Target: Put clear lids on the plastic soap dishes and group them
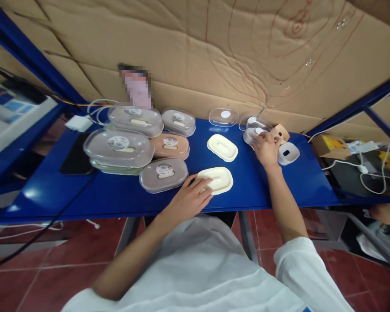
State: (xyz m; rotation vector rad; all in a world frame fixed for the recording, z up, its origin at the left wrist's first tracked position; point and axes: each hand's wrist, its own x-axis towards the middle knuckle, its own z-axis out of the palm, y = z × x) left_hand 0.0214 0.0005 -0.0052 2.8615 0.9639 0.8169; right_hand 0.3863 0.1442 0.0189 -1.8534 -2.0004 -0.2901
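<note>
My left hand (195,193) lies with fingers stretched over the left part of a cream oval tray (223,180) near the table's front edge. A second cream oval tray (222,147) lies just behind it. Farther right, my right hand (267,147) has its fingers bent onto the front edge of a clear plastic lid (263,125) with a round white sticker. Its fingertips are partly hidden. Beside that hand are a light grey holder with a dark slot (288,153) and a peach one (282,132). Another clear lid (223,117) lies at the back.
Lidded oval boxes in grey (164,174), peach (170,146) and green are grouped and partly stacked on the left of the blue table (117,197). A white charger (79,123), cables and a dark flat object (74,156) lie farther left. Cardboard (182,52) rises behind.
</note>
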